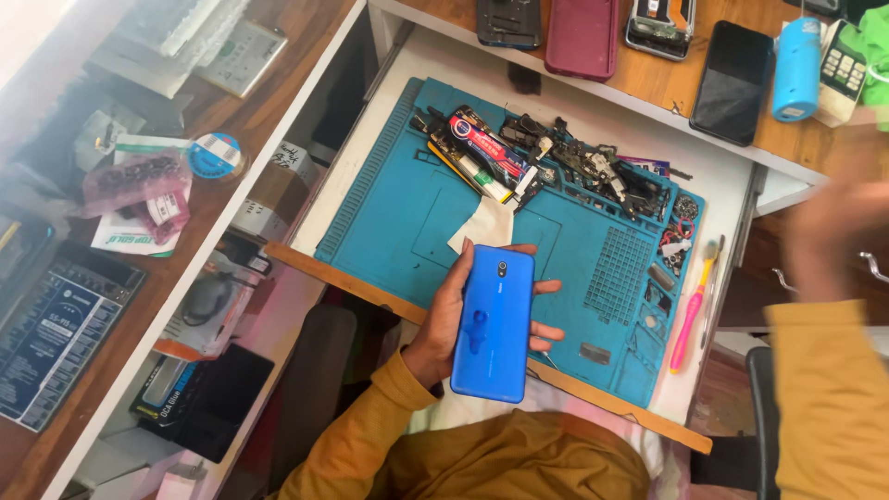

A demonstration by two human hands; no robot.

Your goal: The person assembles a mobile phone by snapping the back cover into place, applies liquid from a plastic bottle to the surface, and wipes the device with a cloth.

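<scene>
Glossy blue phone over a matt rubbery mat

The left hand (443, 319) holds a smooth, glossy plastic phone (494, 321); just beyond it lie a matt blue work mat (389, 199) and white paper (485, 225); a wooden strip (343, 280) runs beneath. The blurred right hand (838, 236) wears a mustard cloth sleeve (829, 407).

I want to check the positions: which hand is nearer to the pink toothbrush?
Left. The left hand holds the blue phone beside the pink toothbrush; the blurred right hand is raised farther right.

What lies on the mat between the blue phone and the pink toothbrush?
In the head view, only bare blue mat, its grid section and small tray cells, separates the phone in the left hand from the toothbrush.
</scene>
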